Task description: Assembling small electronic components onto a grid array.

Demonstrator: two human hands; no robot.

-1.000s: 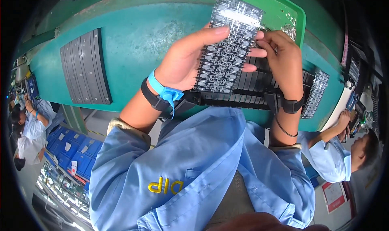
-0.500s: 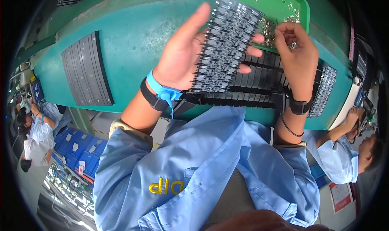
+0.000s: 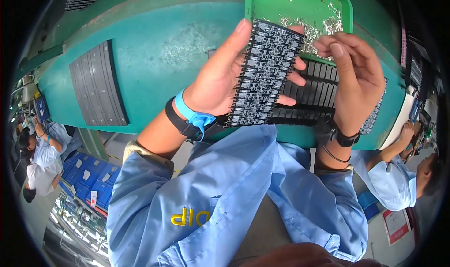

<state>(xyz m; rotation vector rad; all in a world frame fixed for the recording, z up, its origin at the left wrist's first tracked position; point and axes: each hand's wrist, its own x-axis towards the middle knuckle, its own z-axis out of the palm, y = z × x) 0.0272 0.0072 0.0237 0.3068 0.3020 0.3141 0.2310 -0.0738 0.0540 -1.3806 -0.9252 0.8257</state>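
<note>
Left hand [image 3: 220,79] grips a black circuit board panel [image 3: 265,75], thumb along its left edge, fingers wrapped behind and showing at the right edge; panel held up off the bench, tilted slightly, populated face toward the camera. Right hand [image 3: 356,79] sits just right of the panel, fingers curled loosely with fingertips [image 3: 328,44] pinched near the panel's upper right corner; cannot tell whether it holds a part. Right hand is not touching the panel as far as I can see. Behind both hands: green tray [image 3: 300,0] with small metal pins [image 3: 314,25] on the teal bench [image 3: 159,46]. Row of more black panels [image 3: 318,93] lies flat under the hands. Grey ribbed stack [image 3: 98,86] well left. Blue wrist strap [image 3: 192,117] on the left wrist.
</note>
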